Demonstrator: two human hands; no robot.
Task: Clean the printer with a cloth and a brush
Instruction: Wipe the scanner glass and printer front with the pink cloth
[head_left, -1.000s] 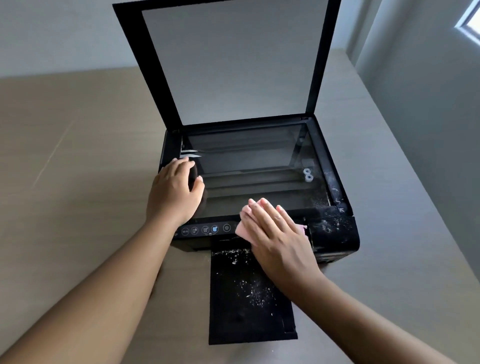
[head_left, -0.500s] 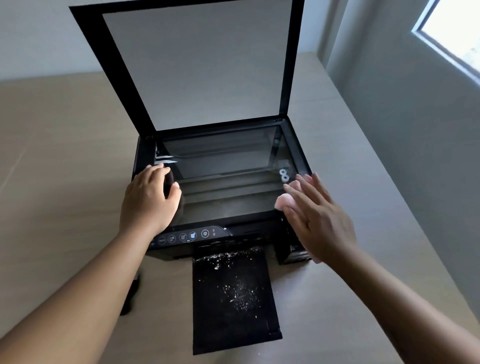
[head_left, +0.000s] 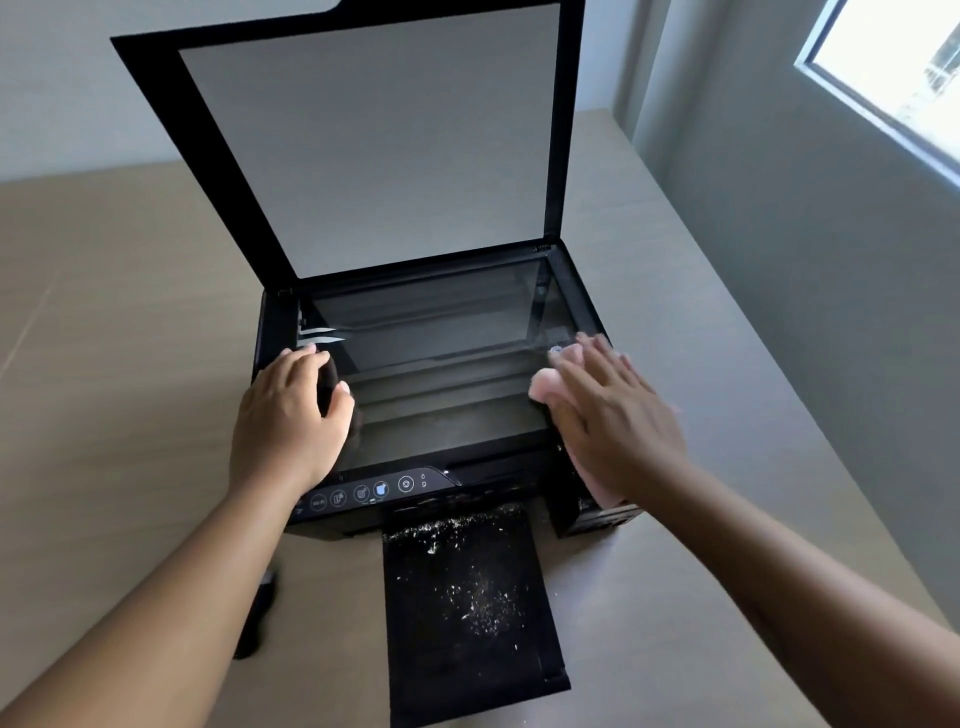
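A black printer (head_left: 493, 470) stands on the table with its scanner lid (head_left: 374, 140) raised upright and the glass bed (head_left: 436, 338) bare. My left hand (head_left: 288, 415) rests on the printer's left frame, thumb and fingers curled around its edge. My right hand (head_left: 618, 421) lies flat on a pink cloth (head_left: 545, 387) and presses it against the printer's right side, next to the glass. The cloth's lower end (head_left: 605, 493) hangs over the front right corner. White dust (head_left: 478, 603) speckles the pulled-out black output tray (head_left: 467, 654).
The beige table (head_left: 104, 364) spreads wide to the left and behind the printer. A dark, blurred object (head_left: 254, 618), partly hidden by my left forearm, lies on the table at the front left. A grey wall (head_left: 810, 291) with a window (head_left: 893, 67) runs along the table's right edge.
My right hand has slid the pink cloth from the printer's front middle to its right side and then a little further back. My left hand has stayed on the left frame.
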